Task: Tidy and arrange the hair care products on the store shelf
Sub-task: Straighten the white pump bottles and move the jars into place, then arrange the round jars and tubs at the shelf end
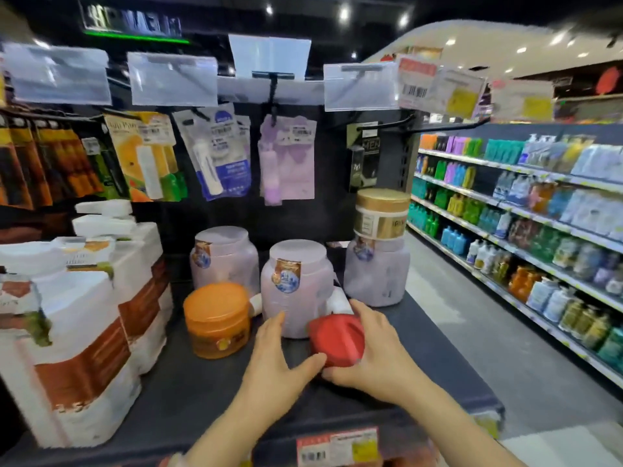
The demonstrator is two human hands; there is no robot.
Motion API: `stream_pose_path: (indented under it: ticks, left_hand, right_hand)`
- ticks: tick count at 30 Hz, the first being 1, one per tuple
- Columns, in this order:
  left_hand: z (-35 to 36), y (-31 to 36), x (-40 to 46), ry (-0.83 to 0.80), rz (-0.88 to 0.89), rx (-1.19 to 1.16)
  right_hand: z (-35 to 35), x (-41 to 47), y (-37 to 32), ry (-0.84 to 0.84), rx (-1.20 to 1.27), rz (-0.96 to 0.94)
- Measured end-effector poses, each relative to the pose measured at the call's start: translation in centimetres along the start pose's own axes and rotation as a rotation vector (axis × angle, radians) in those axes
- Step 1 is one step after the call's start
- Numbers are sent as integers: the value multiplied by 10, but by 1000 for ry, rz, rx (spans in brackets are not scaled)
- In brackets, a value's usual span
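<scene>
A jar with a red lid (338,339) lies tilted on the dark shelf (202,396), near its front. My right hand (374,352) wraps around the jar from the right. My left hand (279,357) touches it from the left with the thumb against the lid. Just behind stands a lilac jar (296,288). Two more lilac jars (224,256) (376,271) stand further back, the right one carrying a gold-lidded jar (382,212). An orange jar (217,320) sits to the left of my hands.
Tall white and brown pump bottles (84,332) fill the shelf's left side. Hanging sachet packs (215,153) and clear price-tag holders (172,79) are above. A white bottle (340,303) lies behind the red lid. An aisle with stocked shelves (539,230) runs on the right.
</scene>
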State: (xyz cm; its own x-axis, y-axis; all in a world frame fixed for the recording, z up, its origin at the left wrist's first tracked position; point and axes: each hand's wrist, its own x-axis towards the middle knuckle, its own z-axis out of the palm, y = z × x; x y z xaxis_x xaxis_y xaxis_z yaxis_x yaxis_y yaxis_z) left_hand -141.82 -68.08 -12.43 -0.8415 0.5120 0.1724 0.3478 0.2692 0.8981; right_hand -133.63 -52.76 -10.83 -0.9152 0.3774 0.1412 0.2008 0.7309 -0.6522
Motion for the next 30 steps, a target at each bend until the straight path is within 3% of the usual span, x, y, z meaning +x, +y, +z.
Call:
stream_pose_path:
  ticks: [4,12,17,23,30]
  left_hand:
    - [13,4,7,264,46,63]
    - [54,24,11,310,51,159]
    - [61,33,11,436,70,162]
    - [58,45,21,374,143,165]
    - [89,100,66,183,268,158]
  right_hand:
    - [-37,2,40,-27,-5,5]
    - [-85,1,86,-164,42,-57]
    - [-99,1,80,-255,38,-100]
    - [-108,45,62,200,317,-120]
    - [-125,106,57,306,486,-54]
